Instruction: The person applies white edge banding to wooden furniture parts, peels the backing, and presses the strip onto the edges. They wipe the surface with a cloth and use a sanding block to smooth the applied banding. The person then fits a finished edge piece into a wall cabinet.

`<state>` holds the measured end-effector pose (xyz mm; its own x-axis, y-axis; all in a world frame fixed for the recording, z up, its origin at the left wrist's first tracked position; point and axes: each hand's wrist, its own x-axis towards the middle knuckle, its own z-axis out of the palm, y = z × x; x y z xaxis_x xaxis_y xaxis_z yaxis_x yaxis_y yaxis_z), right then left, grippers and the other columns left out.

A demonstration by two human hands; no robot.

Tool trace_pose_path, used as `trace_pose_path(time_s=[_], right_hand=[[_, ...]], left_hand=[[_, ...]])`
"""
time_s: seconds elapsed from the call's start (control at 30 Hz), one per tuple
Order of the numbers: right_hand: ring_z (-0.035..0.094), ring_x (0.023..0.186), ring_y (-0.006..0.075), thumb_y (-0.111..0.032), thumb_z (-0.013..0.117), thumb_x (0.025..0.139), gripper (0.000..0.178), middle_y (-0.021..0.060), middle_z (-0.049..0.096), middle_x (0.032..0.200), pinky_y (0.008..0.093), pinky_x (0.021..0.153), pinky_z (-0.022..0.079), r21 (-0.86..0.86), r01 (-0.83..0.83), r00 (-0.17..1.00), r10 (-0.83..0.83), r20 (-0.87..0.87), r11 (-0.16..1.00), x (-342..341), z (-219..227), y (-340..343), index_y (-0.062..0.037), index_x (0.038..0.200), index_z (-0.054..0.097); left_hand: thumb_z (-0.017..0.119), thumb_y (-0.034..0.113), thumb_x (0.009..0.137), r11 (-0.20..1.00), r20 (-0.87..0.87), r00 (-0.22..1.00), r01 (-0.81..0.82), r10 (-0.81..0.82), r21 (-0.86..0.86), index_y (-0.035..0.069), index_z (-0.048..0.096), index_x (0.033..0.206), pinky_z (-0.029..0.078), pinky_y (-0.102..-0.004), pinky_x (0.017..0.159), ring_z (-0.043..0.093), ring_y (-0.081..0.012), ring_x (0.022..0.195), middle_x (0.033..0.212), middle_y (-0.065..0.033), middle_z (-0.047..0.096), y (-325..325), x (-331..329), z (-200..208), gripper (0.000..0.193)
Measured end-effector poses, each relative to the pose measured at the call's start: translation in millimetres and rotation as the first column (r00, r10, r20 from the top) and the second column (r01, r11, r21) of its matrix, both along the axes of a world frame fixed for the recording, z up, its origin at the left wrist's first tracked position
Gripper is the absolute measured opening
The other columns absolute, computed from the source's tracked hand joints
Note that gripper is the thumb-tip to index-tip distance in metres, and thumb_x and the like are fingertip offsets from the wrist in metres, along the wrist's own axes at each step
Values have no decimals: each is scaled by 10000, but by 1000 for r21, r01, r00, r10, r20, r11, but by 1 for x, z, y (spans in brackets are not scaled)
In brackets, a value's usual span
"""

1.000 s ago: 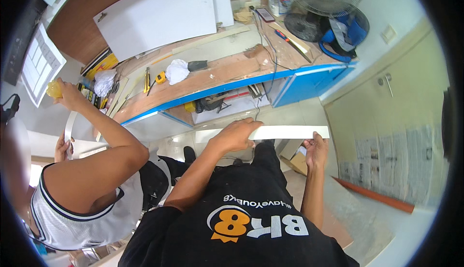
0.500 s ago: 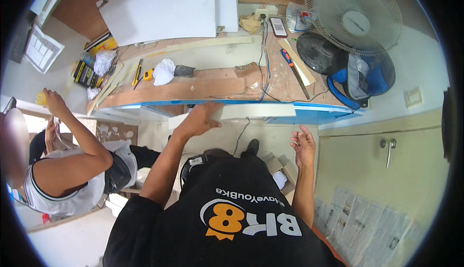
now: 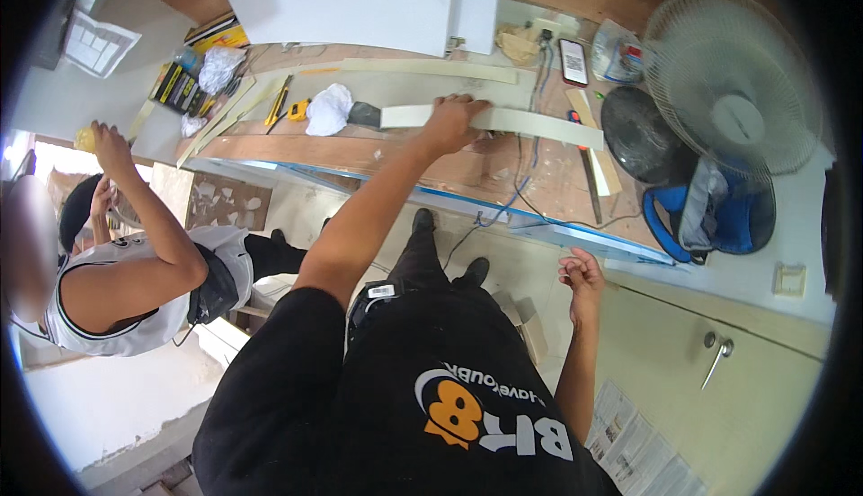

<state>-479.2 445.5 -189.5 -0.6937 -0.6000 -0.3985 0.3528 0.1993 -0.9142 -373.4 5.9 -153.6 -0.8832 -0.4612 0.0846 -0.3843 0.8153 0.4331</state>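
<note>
My left hand (image 3: pixel 457 125) reaches across the bench and grips a long white strip (image 3: pixel 544 126) near its middle. The strip lies level over the bench top, its left end beside a dark grey block (image 3: pixel 365 114). Whether it rests on the surface or hangs just above, I cannot tell. Below the bench's front edge, on the right, my right hand (image 3: pixel 582 275) is held in the air with loosely bent fingers and nothing in it. Beyond the strip's right end lie a wooden slat (image 3: pixel 609 172) and a handsaw-like tool with a dark blade (image 3: pixel 591 181), partly covered.
On the bench (image 3: pixel 315 147) are a yellow tape measure (image 3: pixel 298 110), a yellow cutter (image 3: pixel 279 101), crumpled white cloth (image 3: pixel 330 110), a phone (image 3: pixel 573 62) and cables. A fan (image 3: pixel 737 114) and a blue bag (image 3: pixel 710 208) stand right. A co-worker (image 3: pixel 135 271) is at left.
My left hand has carried the white strip from in front of the bench edge up and over the bench top. My right hand's fingers have curled more. The view has shifted.
</note>
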Motion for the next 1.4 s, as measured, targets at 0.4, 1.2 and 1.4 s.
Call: trace_pose_path(time_s=[0.4,1.2,1.4], right_hand=[[655,864,144,-218,626,1086,285,64,722,1006,301,782,549,237,163,986,-165,-12,958,49,0,-33,-28,1296,655],[642,800,164,-164,749,947,404,76,710,1123,332,654,524,334,133,898,30,-440,933,-171,-146,-450,-26,1311,644],[666,854,161,-191,687,1013,320,61,698,1036,300,700,546,151,269,961,-256,-105,951,-156,-115,-458,-33,1291,660]], left_hand=[[878,346,832,846,-190,878,-333,439,416,58,650,1375,501,-503,1052,629,-374,1262,1404,-202,623,-170,24,-113,655],[722,132,935,204,101,507,-510,856,836,-5,712,1136,459,-312,451,623,-169,587,785,-75,680,-402,146,-177,243],[749,126,944,92,214,502,-516,838,852,15,681,1109,476,-312,491,606,-179,617,873,-68,654,-391,146,-145,210]])
